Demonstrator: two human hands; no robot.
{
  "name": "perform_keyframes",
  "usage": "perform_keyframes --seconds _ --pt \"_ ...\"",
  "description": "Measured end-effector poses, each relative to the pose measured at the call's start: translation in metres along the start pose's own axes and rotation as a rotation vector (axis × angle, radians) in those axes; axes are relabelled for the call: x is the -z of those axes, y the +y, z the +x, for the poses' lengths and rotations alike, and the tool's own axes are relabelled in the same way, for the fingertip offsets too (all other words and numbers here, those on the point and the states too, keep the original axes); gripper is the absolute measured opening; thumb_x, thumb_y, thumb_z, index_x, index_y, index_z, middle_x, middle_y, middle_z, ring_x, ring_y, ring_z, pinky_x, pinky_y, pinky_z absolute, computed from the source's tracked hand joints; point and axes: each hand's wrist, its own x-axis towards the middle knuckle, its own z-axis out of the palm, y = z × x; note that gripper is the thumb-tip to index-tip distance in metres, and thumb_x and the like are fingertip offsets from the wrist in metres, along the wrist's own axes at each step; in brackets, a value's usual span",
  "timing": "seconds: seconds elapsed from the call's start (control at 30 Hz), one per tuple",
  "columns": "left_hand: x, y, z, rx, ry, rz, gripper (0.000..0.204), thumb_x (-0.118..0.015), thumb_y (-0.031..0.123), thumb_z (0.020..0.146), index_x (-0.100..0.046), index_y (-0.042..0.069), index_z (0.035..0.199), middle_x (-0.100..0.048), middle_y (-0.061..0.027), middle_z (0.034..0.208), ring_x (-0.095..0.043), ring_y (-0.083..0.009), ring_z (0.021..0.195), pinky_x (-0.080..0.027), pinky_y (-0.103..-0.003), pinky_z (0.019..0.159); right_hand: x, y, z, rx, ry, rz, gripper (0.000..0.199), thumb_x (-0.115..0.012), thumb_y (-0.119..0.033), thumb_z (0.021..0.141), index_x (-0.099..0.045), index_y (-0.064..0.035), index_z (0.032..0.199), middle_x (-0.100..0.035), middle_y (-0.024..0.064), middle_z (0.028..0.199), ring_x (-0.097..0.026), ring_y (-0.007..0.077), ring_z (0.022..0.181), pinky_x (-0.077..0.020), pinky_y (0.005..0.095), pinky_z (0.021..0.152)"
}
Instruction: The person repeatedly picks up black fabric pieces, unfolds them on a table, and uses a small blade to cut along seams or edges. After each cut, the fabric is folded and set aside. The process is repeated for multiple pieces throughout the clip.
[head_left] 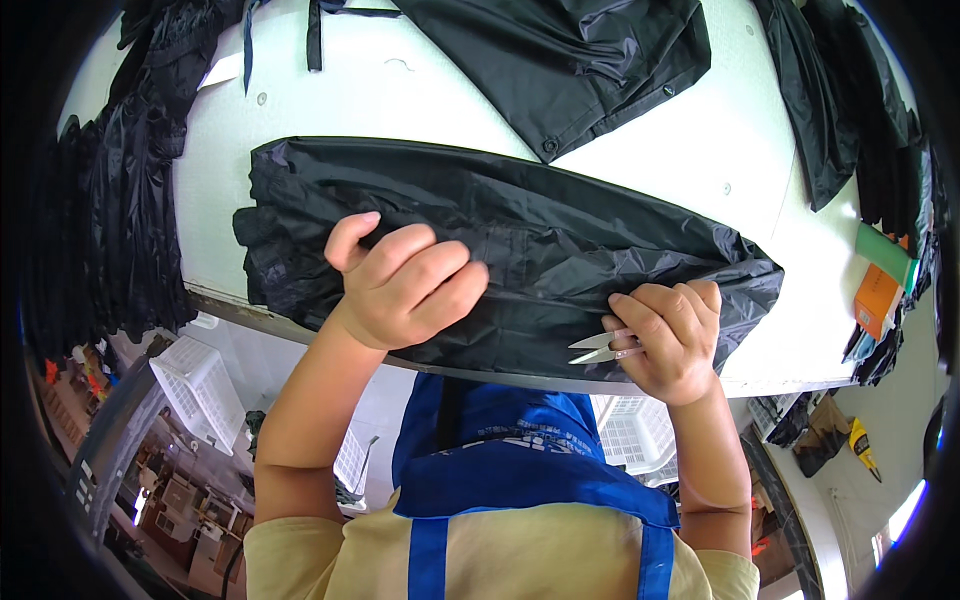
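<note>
A long piece of shiny black fabric (520, 250) lies across the white table in front of me, its ruffled end to the left and its crumpled end to the right. Over its left half is my left hand (405, 285), fingers curled in and the little finger lifted; the thumb and whatever it may pinch are hidden. On the right, my right hand (668, 335) wraps round a pair of small thread snips (598, 350). Their parted metal blades point left, just above the fabric near the table's front edge.
Another black garment (590, 70) with snaps lies on the table (350, 105) farther back. Black garments (110, 220) hang over the left edge, and more (815, 100) lie at right beside an orange packet (876, 297). White plastic baskets (200, 390) stand below.
</note>
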Motion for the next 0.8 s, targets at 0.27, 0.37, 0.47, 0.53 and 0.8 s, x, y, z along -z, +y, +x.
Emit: perform_keyframes --seconds 0.27,0.37,0.47,0.53,0.8 --pt "-0.01 0.02 -0.001 -0.014 0.082 -0.068 0.015 -0.066 0.013 0.066 -0.058 0.024 0.074 -0.05 0.0082 0.073 -0.049 -0.012 0.073 -0.029 -0.039 0.093 0.009 -0.001 0.051 -0.381 -0.079 0.526 0.033 -0.06 0.005 0.071 -0.07 -0.0042 0.101 -0.064 0.0086 0.086 -0.06 0.0224 0.075 -0.0465 0.0332 0.068" --pt "-0.013 0.018 -0.002 -0.03 0.129 -0.098 0.02 -0.066 0.012 0.064 -0.05 0.023 0.067 -0.047 0.0076 0.071 -0.05 -0.0123 0.071 -0.031 -0.039 0.09 -0.009 0.005 0.084 -0.349 -0.304 0.802 0.031 -0.065 0.007 0.075 -0.07 -0.0041 0.104 -0.063 0.0109 0.092 -0.062 0.0248 0.08 -0.0495 0.0319 0.07" --pt "-0.015 0.017 -0.002 -0.033 0.152 -0.118 0.024 -0.065 0.011 0.062 -0.045 0.023 0.064 -0.046 0.0066 0.07 -0.05 -0.0126 0.069 -0.033 -0.039 0.088 -0.031 0.014 0.089 -0.201 -0.355 0.836 0.022 -0.068 0.003 0.075 -0.069 -0.0025 0.097 -0.063 0.0121 0.091 -0.062 0.0267 0.079 -0.0492 0.0327 0.068" --pt "-0.015 0.016 -0.005 -0.048 0.139 -0.147 0.023 -0.068 0.011 0.067 -0.048 0.022 0.069 -0.046 0.0074 0.068 -0.048 -0.013 0.068 -0.032 -0.04 0.089 -0.033 0.018 0.092 -0.17 -0.424 0.827 0.016 -0.069 0.001 0.075 -0.068 -0.0017 0.091 -0.063 0.0131 0.089 -0.062 0.0279 0.078 -0.0489 0.0332 0.067" --pt "-0.015 0.016 -0.006 -0.047 0.14 -0.185 0.025 -0.067 0.009 0.064 -0.045 0.021 0.068 -0.045 0.0066 0.067 -0.048 -0.014 0.067 -0.032 -0.04 0.09 -0.027 0.014 0.091 -0.39 -0.397 0.759 0.013 -0.063 -0.009 0.087 -0.059 0.0019 0.092 -0.059 0.0151 0.082 -0.058 0.0305 0.078 -0.0469 0.0346 0.072"
